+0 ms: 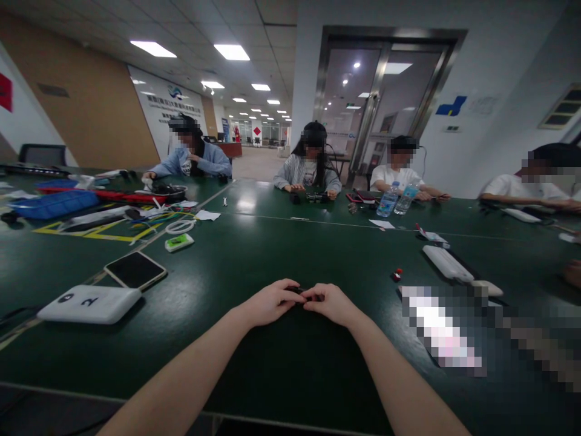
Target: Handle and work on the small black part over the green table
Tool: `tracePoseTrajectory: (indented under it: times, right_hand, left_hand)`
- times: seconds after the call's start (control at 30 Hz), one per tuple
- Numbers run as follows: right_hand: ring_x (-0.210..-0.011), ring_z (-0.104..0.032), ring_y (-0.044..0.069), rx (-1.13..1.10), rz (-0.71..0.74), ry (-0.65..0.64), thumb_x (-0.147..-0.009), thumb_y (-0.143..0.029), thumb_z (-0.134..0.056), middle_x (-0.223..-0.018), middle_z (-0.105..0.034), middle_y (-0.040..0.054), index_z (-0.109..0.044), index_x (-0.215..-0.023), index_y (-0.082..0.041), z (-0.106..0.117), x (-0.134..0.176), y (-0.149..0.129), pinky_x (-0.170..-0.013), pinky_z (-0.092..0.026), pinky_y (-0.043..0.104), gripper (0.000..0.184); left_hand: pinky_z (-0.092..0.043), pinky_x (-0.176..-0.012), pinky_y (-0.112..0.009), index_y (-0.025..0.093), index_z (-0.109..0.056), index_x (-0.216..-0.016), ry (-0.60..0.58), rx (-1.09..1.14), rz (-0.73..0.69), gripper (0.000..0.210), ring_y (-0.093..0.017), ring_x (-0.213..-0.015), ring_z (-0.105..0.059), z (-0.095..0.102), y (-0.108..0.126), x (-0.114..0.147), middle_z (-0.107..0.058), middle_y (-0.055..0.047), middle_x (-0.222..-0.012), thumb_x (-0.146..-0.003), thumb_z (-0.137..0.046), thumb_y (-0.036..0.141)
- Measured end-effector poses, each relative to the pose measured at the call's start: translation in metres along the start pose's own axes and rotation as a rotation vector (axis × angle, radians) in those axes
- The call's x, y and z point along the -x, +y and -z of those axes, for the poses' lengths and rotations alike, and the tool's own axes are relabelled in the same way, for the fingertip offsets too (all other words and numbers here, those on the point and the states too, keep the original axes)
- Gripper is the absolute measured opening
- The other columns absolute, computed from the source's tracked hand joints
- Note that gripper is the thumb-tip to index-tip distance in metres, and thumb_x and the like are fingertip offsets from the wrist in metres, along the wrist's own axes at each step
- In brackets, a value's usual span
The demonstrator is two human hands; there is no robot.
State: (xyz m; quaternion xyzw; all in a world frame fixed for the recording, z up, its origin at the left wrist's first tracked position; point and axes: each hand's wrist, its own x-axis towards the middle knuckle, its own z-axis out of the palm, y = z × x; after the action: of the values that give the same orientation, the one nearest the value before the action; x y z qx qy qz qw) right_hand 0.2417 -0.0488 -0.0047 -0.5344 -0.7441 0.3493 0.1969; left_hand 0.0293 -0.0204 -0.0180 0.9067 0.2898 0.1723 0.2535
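Both of my hands meet over the middle of the dark green table (290,242). My left hand (272,303) is closed, its thumb and fingers pinching a small dark object (297,290) whose kind I cannot make out. Against the same object, the fingertips of my right hand (331,303) press from the other side, also closed. Most of the object is hidden behind the fingers. A small red and black item (397,275) lies on the table to the right of my hands.
On the left are a white power bank (91,304), a phone (136,270), a green and white packet (179,242), cables (157,224) and a blue tray (54,204). To the right lies a white device (447,263). Water bottles (388,200) stand farther back, where several people sit.
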Motion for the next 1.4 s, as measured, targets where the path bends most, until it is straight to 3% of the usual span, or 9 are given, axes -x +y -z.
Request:
tracePoseTrajectory:
  times: [0.1, 0.2, 0.33, 0.47, 0.6, 0.7, 0.8, 1.2, 1.4]
  right_hand:
    - [-0.071, -0.053, 0.015, -0.099, 0.015, 0.032, -0.076, -0.033, -0.06, -0.081, -0.059, -0.0003, -0.065, -0.107, -0.023, 0.003, 0.0, 0.007, -0.067, -0.042, 0.029, 0.033]
    - [-0.074, -0.055, 0.017, -0.22, -0.051, 0.146, -0.076, -0.036, -0.058, -0.08, -0.062, 0.0029, -0.063, -0.109, -0.016, 0.006, -0.002, 0.018, -0.069, -0.043, 0.03, 0.039]
    - [-0.074, -0.056, 0.019, -0.244, -0.099, 0.232, -0.073, -0.045, -0.06, -0.079, -0.061, 0.0024, -0.064, -0.107, -0.019, 0.012, -0.004, 0.029, -0.07, -0.044, 0.031, 0.043]
    - [-0.076, -0.056, 0.02, -0.283, -0.174, 0.23, -0.074, -0.048, -0.055, -0.088, -0.062, 0.0042, -0.063, -0.108, -0.022, 0.017, -0.002, 0.032, -0.064, -0.045, 0.03, 0.044]
    - [-0.081, -0.057, 0.021, -0.282, -0.181, 0.202, -0.076, -0.046, -0.053, -0.097, -0.063, 0.0055, -0.063, -0.108, -0.023, 0.017, -0.002, 0.032, -0.064, -0.045, 0.031, 0.04]
    - [-0.082, -0.056, 0.022, -0.28, -0.167, 0.19, -0.077, -0.044, -0.052, -0.102, -0.062, 0.0063, -0.061, -0.11, -0.023, 0.016, -0.003, 0.031, -0.066, -0.045, 0.032, 0.04]
    - [-0.084, -0.056, 0.022, -0.276, -0.166, 0.196, -0.079, -0.043, -0.052, -0.102, -0.062, 0.0059, -0.061, -0.11, -0.023, 0.016, -0.002, 0.03, -0.067, -0.046, 0.032, 0.038]
    - [-0.084, -0.057, 0.02, -0.342, -0.125, 0.202, -0.081, -0.041, -0.053, -0.103, -0.062, 0.0049, -0.06, -0.111, -0.022, 0.014, -0.001, 0.034, -0.069, -0.046, 0.031, 0.037]
    - [-0.087, -0.056, 0.019, -0.341, -0.141, 0.184, -0.082, -0.04, -0.053, -0.106, -0.061, 0.0042, -0.059, -0.113, -0.023, 0.015, 0.0, 0.032, -0.07, -0.046, 0.03, 0.036]
  left_hand:
    - [-0.033, -0.102, -0.038, 0.032, -0.062, -0.112, 0.027, -0.053, -0.021, 0.035, -0.021, -0.122, -0.041, -0.001, 0.003, 0.0, -0.047, -0.002, -0.13, -0.084, -0.049, 0.017]
    - [-0.032, -0.104, -0.037, 0.032, -0.062, -0.112, 0.034, -0.104, -0.036, 0.035, -0.02, -0.122, -0.042, -0.002, 0.005, 0.0, -0.048, -0.002, -0.131, -0.082, -0.053, 0.017]
    - [-0.034, -0.102, -0.035, 0.033, -0.06, -0.116, 0.039, -0.127, 0.04, 0.035, -0.018, -0.119, -0.046, 0.009, -0.011, 0.003, -0.05, -0.001, -0.131, -0.084, -0.049, 0.021]
    - [-0.034, -0.102, -0.036, 0.032, -0.06, -0.117, 0.154, -0.189, 0.285, 0.035, -0.019, -0.118, -0.048, 0.043, -0.047, 0.025, -0.052, -0.002, -0.13, -0.085, -0.047, 0.025]
    - [-0.035, -0.101, -0.034, 0.027, -0.061, -0.116, 0.303, -0.337, 0.586, 0.036, -0.021, -0.116, -0.051, 0.075, -0.083, 0.068, -0.052, -0.006, -0.13, -0.085, -0.043, 0.023]
    - [-0.038, -0.097, -0.036, 0.023, -0.059, -0.119, 0.47, -0.446, 0.834, 0.039, -0.023, -0.112, -0.054, 0.088, -0.103, 0.096, -0.055, -0.007, -0.127, -0.087, -0.038, 0.024]
    - [-0.045, -0.088, -0.034, 0.023, -0.057, -0.12, 0.573, -0.473, 0.962, 0.04, -0.022, -0.103, -0.059, 0.09, -0.114, 0.11, -0.06, -0.007, -0.118, -0.087, -0.035, 0.025]
    - [-0.046, -0.085, -0.033, 0.018, -0.061, -0.112, 0.706, -0.504, 0.957, 0.038, -0.023, -0.097, -0.06, 0.084, -0.13, 0.109, -0.063, -0.01, -0.107, -0.084, -0.037, 0.026]
    - [-0.044, -0.088, -0.033, 0.018, -0.059, -0.116, 0.677, -0.508, 0.982, 0.04, -0.023, -0.099, -0.059, 0.084, -0.126, 0.107, -0.061, -0.011, -0.11, -0.085, -0.034, 0.028]
